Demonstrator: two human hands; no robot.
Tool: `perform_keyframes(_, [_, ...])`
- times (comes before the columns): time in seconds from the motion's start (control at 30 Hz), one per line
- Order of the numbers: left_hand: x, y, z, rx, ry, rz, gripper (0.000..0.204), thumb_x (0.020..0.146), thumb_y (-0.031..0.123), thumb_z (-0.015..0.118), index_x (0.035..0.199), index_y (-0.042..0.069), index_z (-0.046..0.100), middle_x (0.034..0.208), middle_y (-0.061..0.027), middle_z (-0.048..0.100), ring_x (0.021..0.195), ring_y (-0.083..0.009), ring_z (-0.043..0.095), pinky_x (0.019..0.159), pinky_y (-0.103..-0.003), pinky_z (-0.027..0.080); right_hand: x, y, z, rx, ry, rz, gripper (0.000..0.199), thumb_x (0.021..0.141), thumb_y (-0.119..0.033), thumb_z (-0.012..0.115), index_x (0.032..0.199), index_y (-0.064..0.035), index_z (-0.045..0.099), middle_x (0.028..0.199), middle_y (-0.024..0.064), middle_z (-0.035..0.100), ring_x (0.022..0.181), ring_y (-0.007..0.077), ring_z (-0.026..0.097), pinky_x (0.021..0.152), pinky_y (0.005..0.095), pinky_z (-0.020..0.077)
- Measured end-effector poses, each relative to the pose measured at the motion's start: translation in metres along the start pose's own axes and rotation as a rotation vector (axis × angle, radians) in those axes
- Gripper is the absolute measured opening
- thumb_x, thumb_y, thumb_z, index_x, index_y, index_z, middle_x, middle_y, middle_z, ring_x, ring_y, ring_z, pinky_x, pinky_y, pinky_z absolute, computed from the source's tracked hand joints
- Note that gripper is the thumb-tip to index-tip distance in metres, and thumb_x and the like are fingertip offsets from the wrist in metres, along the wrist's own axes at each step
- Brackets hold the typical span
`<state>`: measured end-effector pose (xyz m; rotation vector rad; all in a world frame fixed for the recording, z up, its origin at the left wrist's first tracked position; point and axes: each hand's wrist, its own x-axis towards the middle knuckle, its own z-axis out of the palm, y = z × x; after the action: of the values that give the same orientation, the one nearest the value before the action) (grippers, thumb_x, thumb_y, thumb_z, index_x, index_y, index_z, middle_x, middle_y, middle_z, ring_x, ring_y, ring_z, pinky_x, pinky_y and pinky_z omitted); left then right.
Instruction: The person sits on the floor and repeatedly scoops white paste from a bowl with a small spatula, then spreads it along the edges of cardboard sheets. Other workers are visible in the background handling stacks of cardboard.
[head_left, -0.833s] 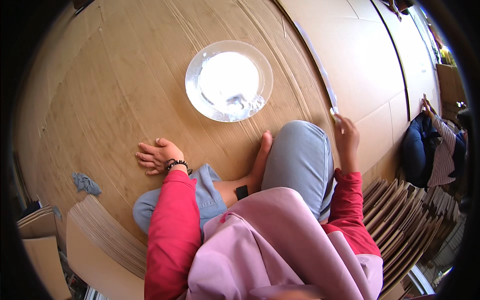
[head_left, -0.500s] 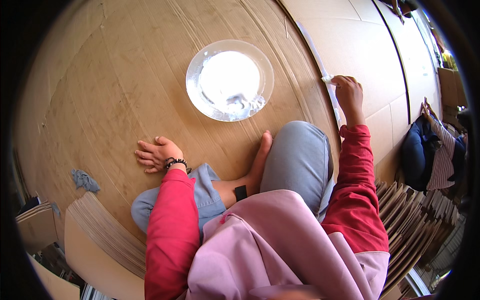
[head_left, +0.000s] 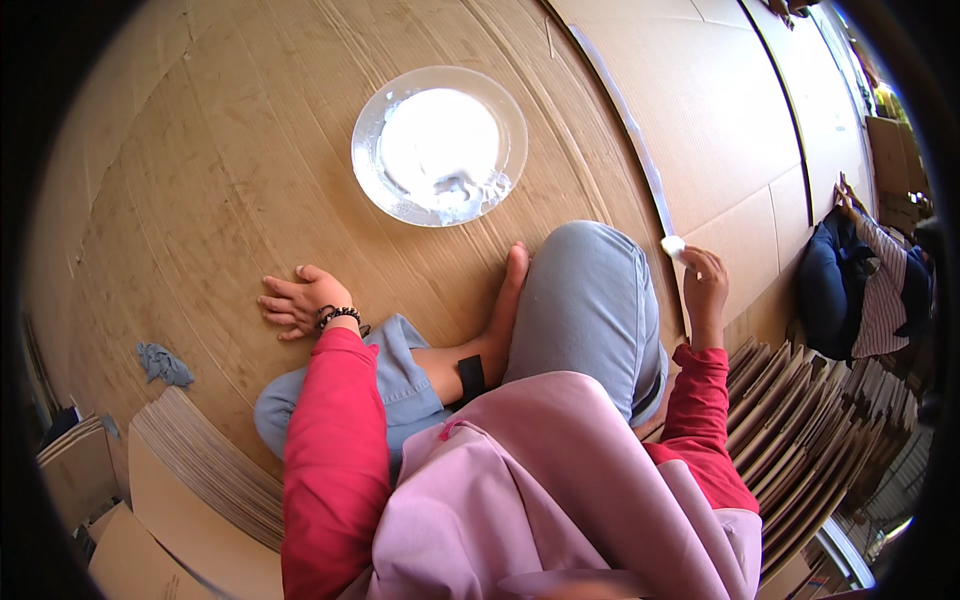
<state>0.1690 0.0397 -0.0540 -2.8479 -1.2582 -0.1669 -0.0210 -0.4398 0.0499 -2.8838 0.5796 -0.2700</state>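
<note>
In the head view, your right hand (head_left: 706,275) is closed, fingertips pinched on a small white wad (head_left: 673,245). The wad sits at the near end of a whitish strip (head_left: 632,125) along the edge of a cardboard sheet (head_left: 735,130); you cannot tell whether it touches the board. Your left hand (head_left: 305,302) holds nothing, laid with fingers spread on the brown cardboard floor (head_left: 250,150), well apart from the right. Ahead of you stands a translucent bowl (head_left: 364,150) with bright white paste (head_left: 440,135) in it.

The wad looks light, soft and probably damp, so expect it to squash and slip; pinch it at its back end, away from the strip. The bowl is likely heavier and slick where smeared; its cleaner far rim would give the better hold.

Against half a second ago, your right hand is nearer your knee, having been farther up the strip with the wad. Your left hand remains planted, and the whole scene sits slightly differently, as though your head has moved.
</note>
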Motion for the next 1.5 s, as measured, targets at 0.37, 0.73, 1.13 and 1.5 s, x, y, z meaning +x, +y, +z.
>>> perform_keyframes(0.37, [0.001, -0.002, 0.003, 0.005, 0.009, 0.006, 0.061, 0.085, 0.042, 0.037, 0.139, 0.015, 0.029, 0.146, -0.0158, 0.021, 0.134, -0.0329, 0.018, 0.103, -0.06, 0.014, -0.004, -0.032, 0.024, -0.017, -0.032, 0.034, 0.027, 0.077, -0.004, 0.058, 0.101, -0.0139, 0.066, 0.093, 0.0091, 0.065, 0.084, 0.0257, 0.061, 0.074, 0.0351, 0.0491])
perform_keyframes(0.73, [0.001, 0.001, -0.002, -0.006, -0.038, -0.01, 0.061, 0.086, 0.042, 0.036, 0.139, 0.014, 0.028, 0.146, -0.0163, 0.018, 0.134, -0.0332, 0.018, 0.104, -0.059, 0.013, 0.041, -0.009, 0.02, -0.213, -0.004, -0.148, 0.013, 0.073, -0.005, 0.057, 0.078, -0.0136, 0.066, 0.089, -0.0001, 0.067, 0.088, 0.0205, 0.06, 0.074, 0.0348, 0.044])
perform_keyframes(1.13, [0.0, 0.001, -0.001, -0.031, -0.01, -0.008, 0.061, 0.085, 0.042, 0.038, 0.138, 0.014, 0.029, 0.146, -0.0153, 0.021, 0.134, -0.0331, 0.019, 0.103, -0.059, 0.013, 0.085, -0.043, 0.02, 0.109, 0.103, 0.13, 0.019, 0.082, -0.012, 0.057, 0.1, -0.0105, 0.064, 0.092, 0.0113, 0.065, 0.085, 0.0277, 0.062, 0.073, 0.0353, 0.0488])
perform_keyframes(1.5, [0.001, -0.001, 0.003, 0.014, 0.015, 0.019, 0.06, 0.085, 0.041, 0.038, 0.137, 0.013, 0.031, 0.145, -0.0155, 0.022, 0.133, -0.0322, 0.019, 0.102, -0.059, 0.015, 0.146, -0.084, 0.067, -0.106, 0.044, -0.083, 0.019, 0.082, -0.014, 0.05, 0.094, -0.0117, 0.064, 0.087, 0.011, 0.064, 0.079, 0.0321, 0.061, 0.069, 0.0414, 0.0489])
